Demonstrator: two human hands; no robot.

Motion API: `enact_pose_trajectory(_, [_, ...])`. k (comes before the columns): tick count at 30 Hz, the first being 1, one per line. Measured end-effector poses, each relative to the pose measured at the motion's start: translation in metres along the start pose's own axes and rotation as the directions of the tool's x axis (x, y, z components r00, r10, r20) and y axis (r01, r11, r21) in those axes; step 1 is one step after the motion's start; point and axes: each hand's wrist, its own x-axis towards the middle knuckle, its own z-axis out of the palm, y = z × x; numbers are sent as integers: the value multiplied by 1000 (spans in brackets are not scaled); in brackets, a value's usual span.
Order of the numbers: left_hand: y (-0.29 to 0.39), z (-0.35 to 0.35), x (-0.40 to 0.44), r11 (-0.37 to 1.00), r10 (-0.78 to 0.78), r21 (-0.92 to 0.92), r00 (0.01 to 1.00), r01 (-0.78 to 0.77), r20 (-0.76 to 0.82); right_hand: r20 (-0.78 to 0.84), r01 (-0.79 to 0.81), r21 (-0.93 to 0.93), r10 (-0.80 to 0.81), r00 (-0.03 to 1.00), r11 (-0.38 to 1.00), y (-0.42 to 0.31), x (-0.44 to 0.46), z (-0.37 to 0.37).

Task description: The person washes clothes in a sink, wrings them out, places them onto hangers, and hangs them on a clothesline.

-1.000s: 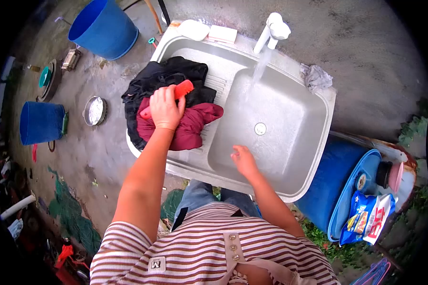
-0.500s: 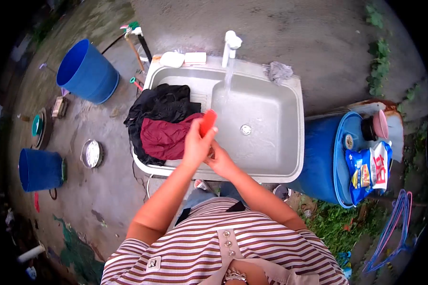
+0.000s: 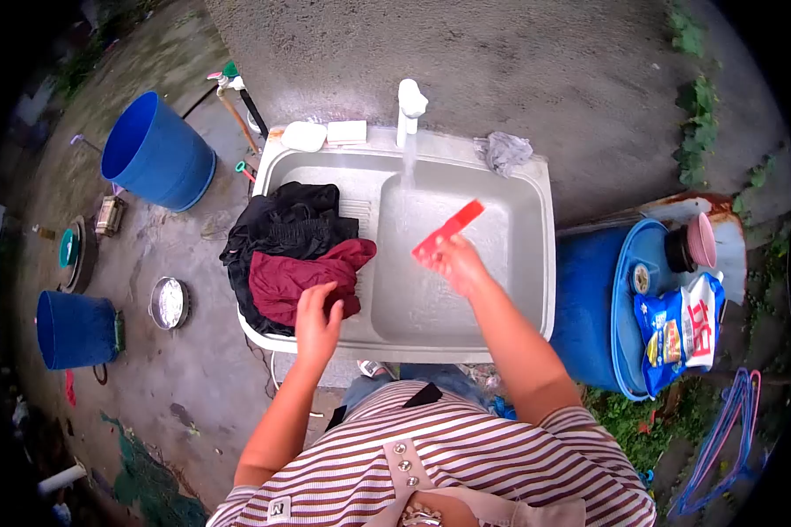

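Note:
My right hand (image 3: 454,263) is closed on one end of a long, flat red strip (image 3: 455,225), which slants up and to the right over the sink basin (image 3: 523,263). Its exact kind does not show. My left hand (image 3: 317,320) has its fingers apart and holds nothing; it hovers over or touches the near edge of a maroon garment (image 3: 281,290), I cannot tell which. Black clothing (image 3: 294,220) lies bunched under and behind the maroon one on the sink's drainboard. Water runs from the white faucet (image 3: 408,110) into the basin.
A white soap dish (image 3: 304,136), a white block (image 3: 347,132) and a crumpled grey cloth (image 3: 507,153) sit on the sink's back rim. Right of it, a blue barrel (image 3: 589,299) carries a detergent bag (image 3: 681,325). Blue buckets (image 3: 158,154) and a metal bowl (image 3: 169,303) stand left.
My hands have parted. The right one has swung right over the basin with the red strip; the left has let go and moved left to the maroon garment. The view has shifted slightly.

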Motion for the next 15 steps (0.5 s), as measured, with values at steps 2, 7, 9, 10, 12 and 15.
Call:
enact_pose_trajectory(2, [-9, -15, -12, 994, -81, 71, 997, 80, 1, 28, 61, 101, -64, 998, 993, -23, 55, -4])
enact_pose_trajectory(7, [-15, -32, -39, 950, -224, 219, 974, 222, -15, -28, 179, 275, -178, 984, 945, -74, 182, -3])
enact_pose_trajectory(9, [-12, -27, -40, 935, -225, 265, 972, 236, -71, -71, 146, 305, -130, 989, 941, -73, 219, -20])
enact_pose_trajectory(10, [-12, -25, -40, 923, -219, 303, 971, 237, -91, -98, 96, 298, -69, 993, 950, -74, 226, -22])
enact_pose_trajectory(12, [-17, -20, -33, 898, -231, 354, 964, 263, -133, -139, 134, 163, -112, 984, 977, -74, 215, -15])
enact_pose_trajectory(15, [-21, -15, -17, 852, -226, 432, 952, 295, -205, -216, 186, -57, -194, 957, 981, -58, 183, -9])
